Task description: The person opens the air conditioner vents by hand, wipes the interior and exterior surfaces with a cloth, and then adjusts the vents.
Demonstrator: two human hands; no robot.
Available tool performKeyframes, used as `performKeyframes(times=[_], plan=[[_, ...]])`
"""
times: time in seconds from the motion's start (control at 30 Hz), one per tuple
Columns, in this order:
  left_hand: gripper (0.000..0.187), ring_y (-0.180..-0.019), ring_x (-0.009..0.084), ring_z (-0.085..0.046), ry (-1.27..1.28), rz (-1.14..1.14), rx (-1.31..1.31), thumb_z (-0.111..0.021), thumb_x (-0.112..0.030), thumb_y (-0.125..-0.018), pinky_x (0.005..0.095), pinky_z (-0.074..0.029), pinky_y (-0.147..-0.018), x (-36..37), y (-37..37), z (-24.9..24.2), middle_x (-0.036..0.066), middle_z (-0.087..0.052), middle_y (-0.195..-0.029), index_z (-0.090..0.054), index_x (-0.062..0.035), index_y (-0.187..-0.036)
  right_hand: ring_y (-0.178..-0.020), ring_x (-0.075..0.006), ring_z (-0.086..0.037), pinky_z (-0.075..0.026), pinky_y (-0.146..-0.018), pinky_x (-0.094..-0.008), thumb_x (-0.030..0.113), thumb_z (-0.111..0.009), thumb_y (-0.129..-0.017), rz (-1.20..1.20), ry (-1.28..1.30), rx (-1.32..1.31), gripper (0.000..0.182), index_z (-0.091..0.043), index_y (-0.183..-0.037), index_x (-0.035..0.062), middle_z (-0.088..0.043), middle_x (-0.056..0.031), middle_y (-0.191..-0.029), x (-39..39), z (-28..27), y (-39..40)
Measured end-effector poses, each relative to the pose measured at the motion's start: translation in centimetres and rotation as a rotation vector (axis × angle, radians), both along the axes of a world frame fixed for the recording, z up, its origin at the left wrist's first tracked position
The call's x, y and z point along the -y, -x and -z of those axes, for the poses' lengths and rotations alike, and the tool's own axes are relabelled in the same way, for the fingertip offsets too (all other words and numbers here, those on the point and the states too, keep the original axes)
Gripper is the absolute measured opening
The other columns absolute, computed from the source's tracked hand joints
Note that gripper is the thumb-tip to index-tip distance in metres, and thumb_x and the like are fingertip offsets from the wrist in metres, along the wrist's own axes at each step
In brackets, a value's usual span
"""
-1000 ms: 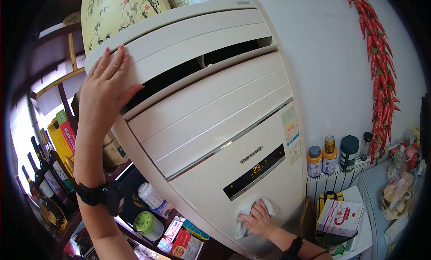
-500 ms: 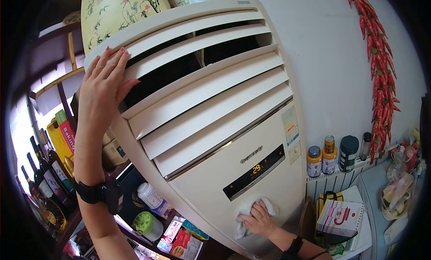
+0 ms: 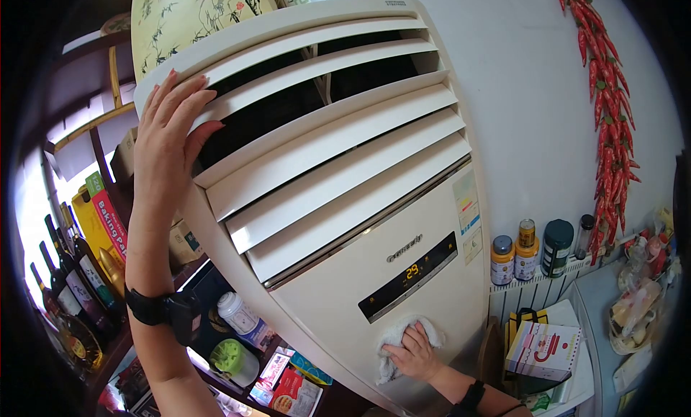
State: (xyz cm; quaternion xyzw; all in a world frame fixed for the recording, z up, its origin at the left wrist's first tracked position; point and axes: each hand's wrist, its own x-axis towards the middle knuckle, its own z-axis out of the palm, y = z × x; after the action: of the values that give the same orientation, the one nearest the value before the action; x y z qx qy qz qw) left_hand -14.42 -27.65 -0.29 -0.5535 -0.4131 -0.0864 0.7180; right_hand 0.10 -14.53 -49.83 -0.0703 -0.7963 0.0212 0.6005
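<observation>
A tall white floor-standing air conditioner (image 3: 324, 302) leans diagonally across the view, its slatted louvers (image 3: 345, 140) at the top. My left hand (image 3: 165, 132) rests at the left end of the upper louvers, fingers apart and thumb near the dark gap beneath a slat. Lower down, my right hand (image 3: 414, 356) presses a bunched white cloth (image 3: 430, 330) flat to the front panel. The cloth lies just below the black display strip (image 3: 407, 276), which shows a lit yellow 29. Part of the cloth is hidden under my fingers.
A patterned yellow box (image 3: 194, 24) sits on top of the unit. Shelves at left hold wine bottles (image 3: 86, 273) and a green-topped tub (image 3: 234, 363). At right are supplement jars (image 3: 502, 258), a white box (image 3: 543, 351) and hanging red chillies (image 3: 612, 129).
My left hand's fingers have lifted and spread slightly, and the wrist has shifted a little right. My right hand and the cloth stay at nearly the same spot.
</observation>
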Motion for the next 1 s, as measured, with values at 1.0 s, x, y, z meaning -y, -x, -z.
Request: performKeyframes(times=[1.0], plan=[[0.012,-0.125,0.0311,-0.052,-0.001,0.303,0.123,-0.066,-0.012,-0.086,0.0428,-0.035,-0.109,0.1,1.3,1.1,0.011,-0.064,-0.119,-0.067,-0.0045,-0.095,-0.121,-0.0277,-0.048,-0.032,-0.108,-0.0511,0.012,-0.073,-0.071,0.005,0.008,-0.015,0.047,-0.061,-0.116,0.0204,-0.049,-0.0072,-0.119,0.1,-0.1,-0.1]])
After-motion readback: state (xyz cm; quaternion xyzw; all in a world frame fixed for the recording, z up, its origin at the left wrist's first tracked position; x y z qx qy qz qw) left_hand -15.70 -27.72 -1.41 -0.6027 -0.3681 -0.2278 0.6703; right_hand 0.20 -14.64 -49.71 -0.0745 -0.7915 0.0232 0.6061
